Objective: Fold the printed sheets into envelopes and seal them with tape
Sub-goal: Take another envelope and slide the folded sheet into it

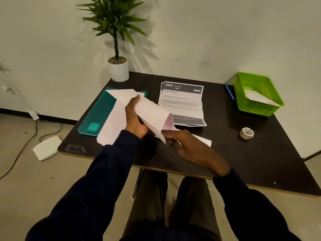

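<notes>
My left hand (135,119) grips a white sheet (149,110), folded over and lifted above the dark table (243,162). My right hand (187,145) holds the lower corner of the same sheet near the table top. More white paper (111,127) lies flat under it. Printed sheets (182,103) headed "2666 Kitchen" lie creased behind my hands. A roll of tape (246,133) stands on the table to the right, apart from both hands.
A teal folder (97,115) lies at the left under the papers. A green basket (257,94) holding an envelope sits at the far right corner, with a blue pen (229,92) beside it. A potted plant (118,68) stands at the back edge. Cables and a white device (46,147) lie on the floor.
</notes>
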